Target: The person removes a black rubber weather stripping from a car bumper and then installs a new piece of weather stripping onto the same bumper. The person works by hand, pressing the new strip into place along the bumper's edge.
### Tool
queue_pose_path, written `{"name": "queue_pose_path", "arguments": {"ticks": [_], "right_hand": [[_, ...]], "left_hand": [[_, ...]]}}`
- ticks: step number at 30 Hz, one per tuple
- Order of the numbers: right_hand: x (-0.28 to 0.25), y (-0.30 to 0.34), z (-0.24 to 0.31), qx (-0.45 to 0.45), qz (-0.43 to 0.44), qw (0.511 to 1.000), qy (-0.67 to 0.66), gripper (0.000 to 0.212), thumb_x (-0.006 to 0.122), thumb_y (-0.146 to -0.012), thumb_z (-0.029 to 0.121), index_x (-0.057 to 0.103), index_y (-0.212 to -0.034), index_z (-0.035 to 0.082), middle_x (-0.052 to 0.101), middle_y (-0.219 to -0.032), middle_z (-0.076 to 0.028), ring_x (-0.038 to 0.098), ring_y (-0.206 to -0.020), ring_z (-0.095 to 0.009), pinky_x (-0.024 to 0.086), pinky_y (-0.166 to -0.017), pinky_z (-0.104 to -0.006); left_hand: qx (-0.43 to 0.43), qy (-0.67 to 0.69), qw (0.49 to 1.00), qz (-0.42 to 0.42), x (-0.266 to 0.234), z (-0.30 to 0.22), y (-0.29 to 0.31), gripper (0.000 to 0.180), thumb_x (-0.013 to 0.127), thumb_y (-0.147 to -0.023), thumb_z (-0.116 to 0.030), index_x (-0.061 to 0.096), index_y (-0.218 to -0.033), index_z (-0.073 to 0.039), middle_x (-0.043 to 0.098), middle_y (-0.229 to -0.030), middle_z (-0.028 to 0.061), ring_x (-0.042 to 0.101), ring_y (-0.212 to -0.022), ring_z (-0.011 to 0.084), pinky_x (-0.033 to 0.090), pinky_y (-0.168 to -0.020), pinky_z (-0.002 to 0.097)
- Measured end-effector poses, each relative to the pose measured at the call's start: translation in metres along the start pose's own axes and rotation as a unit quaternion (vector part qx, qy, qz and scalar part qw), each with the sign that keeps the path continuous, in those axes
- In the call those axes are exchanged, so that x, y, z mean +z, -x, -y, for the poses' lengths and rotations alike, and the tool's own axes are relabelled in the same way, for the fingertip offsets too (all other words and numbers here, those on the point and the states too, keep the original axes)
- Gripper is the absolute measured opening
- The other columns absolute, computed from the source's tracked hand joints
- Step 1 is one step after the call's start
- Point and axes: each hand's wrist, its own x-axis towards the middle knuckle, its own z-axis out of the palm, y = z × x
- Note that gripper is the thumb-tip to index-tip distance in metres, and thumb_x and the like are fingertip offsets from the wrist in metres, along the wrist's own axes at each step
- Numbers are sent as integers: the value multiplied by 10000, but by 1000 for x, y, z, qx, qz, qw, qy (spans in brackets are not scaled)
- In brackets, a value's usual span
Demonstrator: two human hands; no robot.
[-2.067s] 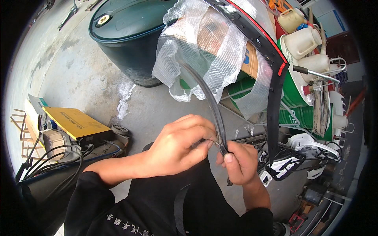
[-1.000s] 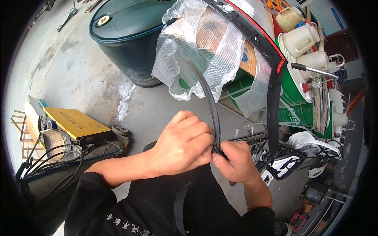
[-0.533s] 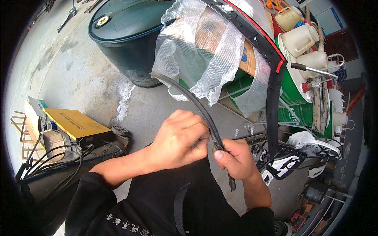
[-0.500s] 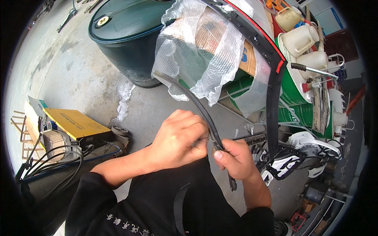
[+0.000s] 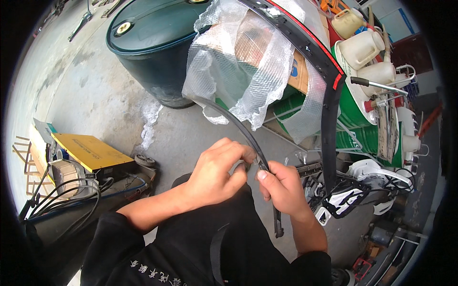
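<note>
A long, curved black rubber strip [image 5: 238, 124] runs from beside the bubble wrap down past my lap. My right hand [image 5: 285, 188] is closed round its lower part, thumb on top, and the strip's short end hangs below the palm. Bent toward the strip's edge, just above the right thumb, are the fingers of my left hand [image 5: 220, 167]. Its index finger and thumb come together in a pinch there. Something small and greyish shows at those fingertips, too small to name.
A dark green drum [image 5: 157, 57] stands ahead, with bubble wrap [image 5: 229, 71] over cardboard beside it. A black trim piece with a red edge [image 5: 329, 105] arches at the right. Pale jugs [image 5: 361, 50] sit on green drums. A yellow welding machine [image 5: 93, 151] with cables is at left.
My left hand's fingers have uncurled from a tighter fist and reach closer to the strip's edge. The strip and my right hand have shifted only slightly.
</note>
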Motion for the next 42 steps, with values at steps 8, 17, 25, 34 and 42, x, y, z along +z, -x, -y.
{"name": "queue_pose_path", "arguments": {"ticks": [8,17,25,34,42], "right_hand": [[6,-2,4,-61,0,995,79,245,606,-956,168,552,-796,-9,570,-592,-122,594,-516,-233,431,-506,-342],[4,-2,4,-109,8,985,135,224,608,-937,152,553,-800,-16,545,-591,-156,586,-515,-292,432,-511,-370],[-1,4,0,-26,18,999,37,252,574,-970,170,567,-791,-7,544,-559,-49,530,-484,-133,407,-479,-288],[-7,4,-10,45,12,994,-100,260,535,-995,195,600,-864,-20,525,-563,-21,466,-471,-84,395,-466,-248],[5,-4,-9,4,-35,999,17,256,528,-1000,184,590,-829,4,530,-559,-2,467,-480,-70,378,-462,-244]], "left_hand": [[-16,-3,1000,8,-3,6,-2,248,803,-782,-148,647,-924,-19,675,-880,106,627,-821,304,499,-736,374],[129,-90,987,16,-6,10,-11,169,734,-704,-56,605,-808,-27,578,-736,98,571,-705,305,483,-660,401],[77,-73,994,-10,-16,26,-14,172,679,-673,24,570,-800,-19,638,-832,114,609,-780,313,497,-697,373],[22,-25,996,-79,-12,43,-9,137,663,-709,12,568,-805,-14,628,-790,96,631,-783,290,508,-702,370],[-39,64,997,9,2,26,1,313,700,-784,-61,607,-1076,6,653,-998,121,627,-873,239,506,-816,349]]}}
